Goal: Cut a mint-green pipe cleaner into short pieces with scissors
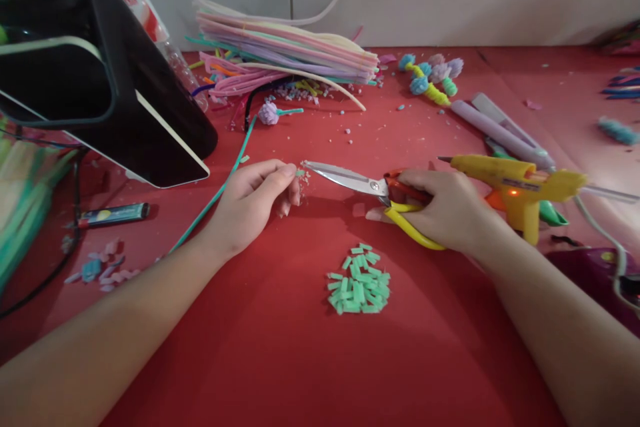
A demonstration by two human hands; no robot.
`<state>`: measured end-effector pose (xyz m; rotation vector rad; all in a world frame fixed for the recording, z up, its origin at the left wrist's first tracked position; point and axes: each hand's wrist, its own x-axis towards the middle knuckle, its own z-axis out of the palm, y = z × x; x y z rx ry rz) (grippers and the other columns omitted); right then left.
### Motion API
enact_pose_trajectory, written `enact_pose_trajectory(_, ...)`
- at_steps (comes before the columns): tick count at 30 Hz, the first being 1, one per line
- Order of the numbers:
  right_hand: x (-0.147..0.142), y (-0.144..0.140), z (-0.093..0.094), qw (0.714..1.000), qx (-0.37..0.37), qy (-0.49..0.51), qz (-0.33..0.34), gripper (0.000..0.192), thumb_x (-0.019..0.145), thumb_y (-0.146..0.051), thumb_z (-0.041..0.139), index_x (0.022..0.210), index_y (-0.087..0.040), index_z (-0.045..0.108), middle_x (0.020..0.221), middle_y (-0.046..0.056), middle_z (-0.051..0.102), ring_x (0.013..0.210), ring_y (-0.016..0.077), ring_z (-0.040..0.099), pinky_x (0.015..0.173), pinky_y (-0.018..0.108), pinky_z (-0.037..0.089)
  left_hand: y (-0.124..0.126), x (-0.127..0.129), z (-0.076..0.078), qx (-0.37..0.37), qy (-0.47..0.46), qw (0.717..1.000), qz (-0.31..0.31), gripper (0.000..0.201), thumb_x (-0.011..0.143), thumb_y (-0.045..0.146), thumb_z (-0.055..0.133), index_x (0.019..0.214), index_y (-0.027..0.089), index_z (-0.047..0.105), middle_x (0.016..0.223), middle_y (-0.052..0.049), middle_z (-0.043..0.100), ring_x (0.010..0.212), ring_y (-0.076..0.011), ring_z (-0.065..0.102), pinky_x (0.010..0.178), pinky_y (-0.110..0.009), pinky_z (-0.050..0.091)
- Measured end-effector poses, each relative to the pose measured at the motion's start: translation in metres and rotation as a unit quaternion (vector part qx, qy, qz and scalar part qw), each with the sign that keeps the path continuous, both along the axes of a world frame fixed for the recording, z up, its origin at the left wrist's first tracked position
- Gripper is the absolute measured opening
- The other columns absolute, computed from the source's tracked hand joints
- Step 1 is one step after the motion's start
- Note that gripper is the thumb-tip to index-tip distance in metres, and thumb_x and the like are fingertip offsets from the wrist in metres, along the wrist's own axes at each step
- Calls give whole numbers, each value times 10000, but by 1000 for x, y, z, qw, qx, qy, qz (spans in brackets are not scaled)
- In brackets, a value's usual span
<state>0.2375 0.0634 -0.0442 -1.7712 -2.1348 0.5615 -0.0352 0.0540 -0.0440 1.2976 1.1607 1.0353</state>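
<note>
Near the middle of the red table (280, 347), a tiny green piece (300, 173) was pinched between thumb and forefinger of the left hand (253, 203), held up right at the blade tips, likely so it could be snipped. Scissors (370, 190) with yellow and red handles were gripped by the right hand (445, 213), fingers closed through the loops; blades were seen nearly shut, pointed left toward the pinched piece. Both forearms were laid in from the near edge, angled inward, wrists low over the surface. A pile of cut green bits (360, 280) was gathered just in front of the hands, probably where cuttings had been dropped. A yellow glue gun (515, 187) was propped just beyond the right hand, its light on, kept within reach. Pipe-cleaner stems (290, 53) were stacked toward the far edge, a long green stem (215, 197) was run past the left hand, and a black stand (115, 100) was set at the far left corner.
</note>
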Motion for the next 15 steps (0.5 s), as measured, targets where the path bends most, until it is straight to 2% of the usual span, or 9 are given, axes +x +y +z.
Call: enact_pose_trajectory(15,1,0,-1,1000,20,-13,18,673,625,-831,652,603,-230,351,555,-54,278,580,121,239,526,291,259,-1,0,-1,-1,-9,1000,2,343,938,340,553,636,187,602,607,-14,593,530,-109,497,512,-253,403)
